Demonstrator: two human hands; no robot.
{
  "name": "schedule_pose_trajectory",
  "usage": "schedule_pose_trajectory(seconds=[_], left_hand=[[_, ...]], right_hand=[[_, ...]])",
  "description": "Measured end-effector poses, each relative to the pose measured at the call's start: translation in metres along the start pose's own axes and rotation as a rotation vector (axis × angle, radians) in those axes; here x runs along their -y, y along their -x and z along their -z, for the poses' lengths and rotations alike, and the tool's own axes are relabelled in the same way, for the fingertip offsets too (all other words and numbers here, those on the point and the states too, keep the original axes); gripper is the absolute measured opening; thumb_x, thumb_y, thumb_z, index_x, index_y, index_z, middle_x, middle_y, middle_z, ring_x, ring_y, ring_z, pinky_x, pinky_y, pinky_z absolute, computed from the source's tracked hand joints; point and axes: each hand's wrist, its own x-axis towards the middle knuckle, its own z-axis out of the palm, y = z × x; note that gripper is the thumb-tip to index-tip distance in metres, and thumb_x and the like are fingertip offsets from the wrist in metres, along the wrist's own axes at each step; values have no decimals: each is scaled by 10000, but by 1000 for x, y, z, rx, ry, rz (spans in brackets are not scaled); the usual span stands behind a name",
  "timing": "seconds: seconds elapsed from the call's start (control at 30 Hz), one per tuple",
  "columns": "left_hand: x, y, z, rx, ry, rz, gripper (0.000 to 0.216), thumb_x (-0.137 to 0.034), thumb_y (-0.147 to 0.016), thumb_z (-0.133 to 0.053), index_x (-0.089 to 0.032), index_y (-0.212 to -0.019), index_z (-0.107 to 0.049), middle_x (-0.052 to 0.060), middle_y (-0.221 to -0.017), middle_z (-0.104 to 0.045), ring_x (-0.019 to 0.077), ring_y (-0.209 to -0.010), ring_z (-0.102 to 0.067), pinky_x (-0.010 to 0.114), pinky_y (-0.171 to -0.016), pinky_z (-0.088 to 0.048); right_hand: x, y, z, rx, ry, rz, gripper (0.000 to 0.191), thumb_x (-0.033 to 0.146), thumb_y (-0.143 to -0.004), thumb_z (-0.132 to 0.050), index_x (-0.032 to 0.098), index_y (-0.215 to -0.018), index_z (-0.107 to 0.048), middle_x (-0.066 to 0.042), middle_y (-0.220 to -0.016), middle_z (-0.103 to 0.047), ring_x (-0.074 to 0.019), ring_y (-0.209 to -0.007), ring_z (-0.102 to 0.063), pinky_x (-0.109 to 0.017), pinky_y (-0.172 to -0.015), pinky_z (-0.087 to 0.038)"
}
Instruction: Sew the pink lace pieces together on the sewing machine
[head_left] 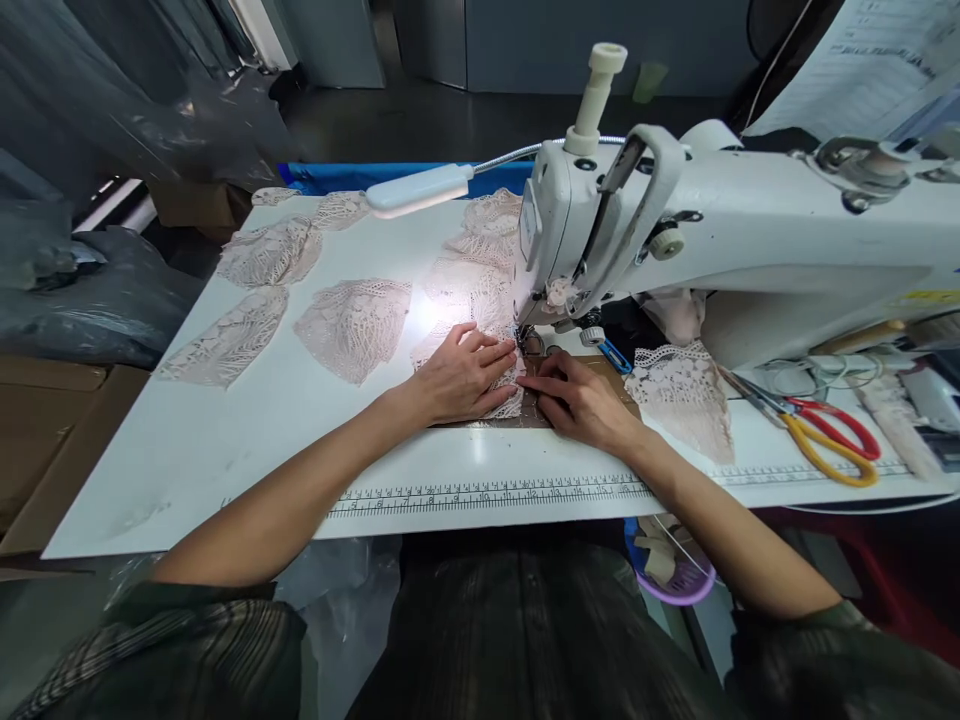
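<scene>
A cream lace piece lies under the needle area of a white sewing machine. My left hand rests flat on this lace with its fingers spread, pressing it against the table. Just right of the needle, my right hand has its fingers curled, and its fingertips pinch the lace's right edge. Beneath both hands is a brown plate around the needle. More cream lace stretches behind my left hand, lit by the lamp. The needle tip itself is too small to make out.
Several lace pieces lie on the left of the white table; another lace piece is at right. Scissors with red and yellow handles lie farther right. A printed ruler runs along the front edge. A purple basket hangs below.
</scene>
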Motion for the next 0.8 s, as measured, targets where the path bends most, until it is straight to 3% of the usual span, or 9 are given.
schedule_pose_trajectory(seconds=[0.4, 0.8], left_hand=[[1, -1, 1, 12, -6, -1, 436, -448, -991, -405, -170, -1249, -621, 94, -1359, -613, 274, -1157, -589, 468, -1032, -357], [-4, -3, 2, -8, -69, -44, 460, -438, -999, -405, -100, -1214, -632, 160, -1275, -648, 298, -1138, -598, 556, -1081, -325]], right_hand=[[0, 2, 0, 23, -1, -33, 363, 145, -878, -530, 265, -1167, -715, -82, -1033, -573, -210, -920, -609, -388, -833, -561], [-2, 0, 1, 20, -8, -3, 332, 173, -899, -511, 219, -1151, -722, -110, -1044, -566, -224, -912, -600, -394, -793, -559]])
